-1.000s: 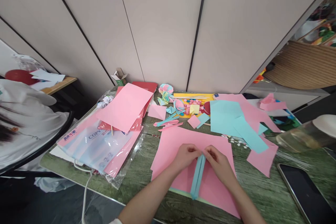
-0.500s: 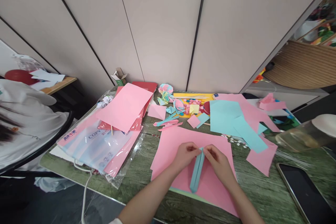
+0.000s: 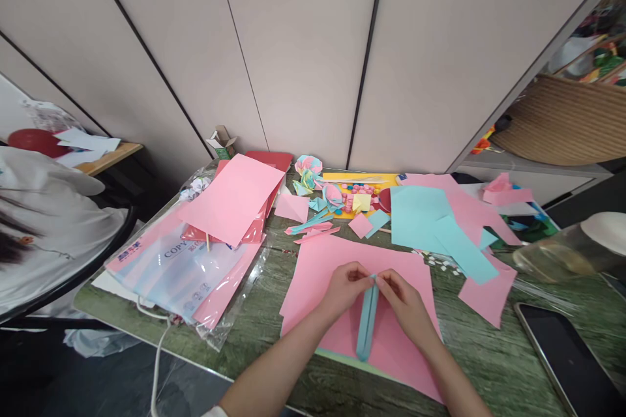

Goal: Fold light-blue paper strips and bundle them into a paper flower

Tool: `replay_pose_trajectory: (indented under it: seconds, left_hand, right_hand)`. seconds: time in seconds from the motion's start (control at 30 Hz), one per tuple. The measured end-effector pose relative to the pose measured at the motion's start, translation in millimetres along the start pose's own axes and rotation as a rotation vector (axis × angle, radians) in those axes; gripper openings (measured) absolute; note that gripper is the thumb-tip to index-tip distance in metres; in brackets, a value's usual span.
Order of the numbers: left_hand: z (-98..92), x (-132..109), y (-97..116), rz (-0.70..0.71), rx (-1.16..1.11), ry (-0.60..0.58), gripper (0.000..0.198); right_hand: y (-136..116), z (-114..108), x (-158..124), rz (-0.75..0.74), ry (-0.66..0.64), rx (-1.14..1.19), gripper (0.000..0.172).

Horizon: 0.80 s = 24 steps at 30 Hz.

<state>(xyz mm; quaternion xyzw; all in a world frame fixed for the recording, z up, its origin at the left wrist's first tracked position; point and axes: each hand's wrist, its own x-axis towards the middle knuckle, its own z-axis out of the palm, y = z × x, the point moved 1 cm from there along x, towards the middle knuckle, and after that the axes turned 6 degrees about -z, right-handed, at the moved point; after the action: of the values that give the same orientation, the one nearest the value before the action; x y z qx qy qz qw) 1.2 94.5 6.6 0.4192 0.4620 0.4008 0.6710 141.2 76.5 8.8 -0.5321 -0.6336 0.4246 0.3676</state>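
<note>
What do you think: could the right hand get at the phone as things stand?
Probably yes: the phone lies uncovered, with bare table between it and the right hand. That hand would likely need to release the folded blue strip first, which it holds at the far end.

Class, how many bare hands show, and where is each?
2: the left hand pinches the far end of the blue strip from the left; the right hand, from the right. Hands of the person in white may be hidden.

Turquoise paper strip [image 3: 368,321], folded lengthwise
</note>
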Motion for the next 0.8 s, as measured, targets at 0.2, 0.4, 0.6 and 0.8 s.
replay_pose_trajectory:
  seconds: [0.2,0.4,0.6,0.8]
  left_hand:
    - [-5.0,2,3,0.014,-0.066,0.142,0.018]
    - [-7.3,6,-2,-0.051,-0.280,0.192,0.019]
    - [-14.7,9,0,-0.042,-0.387,0.151,0.015]
    - [-22.0,9,6,-0.135,-0.243,0.029,0.018]
  right_hand:
    - [-5,3,-3,0.020,-0.225,0.107,0.021]
    - [-3,3,-2,0.098,-0.262,0.140,0.020]
    - [6,-16,6,0.142,-0.124,0.138,0.025]
    - [8,-35,8,0.106,-0.010,0.055,0.029]
